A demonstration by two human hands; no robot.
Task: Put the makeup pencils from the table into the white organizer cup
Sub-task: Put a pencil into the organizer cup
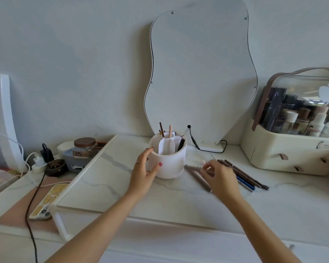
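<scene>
Left hand [144, 168] fingers spread against the white organizer cup [169, 160]; right hand [218, 175] fingers, blurred, curled over the makeup pencils [243, 175].

Soft, even daylight fills the scene, leaving only faint shadows beneath the white organizer cup [168, 158] and the forearms on the pale marble table [103, 183]. Glare streaks the clear lid of the cosmetics case [300, 95] at right, where bright reflections wash out part of the contents. The right hand [219, 176] is smeared by motion blur over the makeup pencils [243, 175], and wide-angle distortion bends the table's lines toward the frame's edges.
</scene>
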